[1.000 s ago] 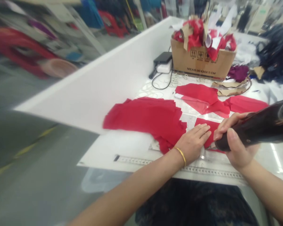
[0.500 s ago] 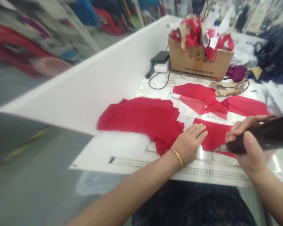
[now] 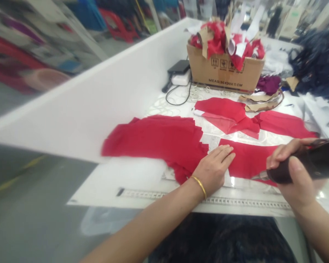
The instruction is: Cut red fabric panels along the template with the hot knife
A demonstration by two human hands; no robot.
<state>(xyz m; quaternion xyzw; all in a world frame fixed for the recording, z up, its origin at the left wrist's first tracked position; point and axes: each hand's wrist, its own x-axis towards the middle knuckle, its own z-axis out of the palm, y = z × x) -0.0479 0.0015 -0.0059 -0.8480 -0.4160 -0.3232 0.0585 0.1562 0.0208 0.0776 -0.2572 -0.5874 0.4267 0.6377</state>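
My left hand [image 3: 213, 166] lies flat with fingers stretched out, pressing the left edge of a small red fabric piece [image 3: 249, 159] on the glossy table [image 3: 142, 171]. A gold bangle circles that wrist. My right hand [image 3: 293, 171] is wrapped round the dark handle of a cutting tool [image 3: 309, 162], whose metal tip touches the fabric's near edge. A larger stack of red fabric pieces [image 3: 159, 138] lies just left of my left hand.
More red pieces [image 3: 230, 113] lie farther back. A cardboard box [image 3: 224, 71] stuffed with red and paper scraps stands at the back, with a black device and cable [image 3: 177, 71] beside it. A ruler strip [image 3: 208, 199] runs along the near edge. Dark fabric [image 3: 315, 65] is heaped at right.
My right hand has slid the tool rightward along the small red piece's near edge. My left hand stays flat on the fabric; the view has drifted a little.
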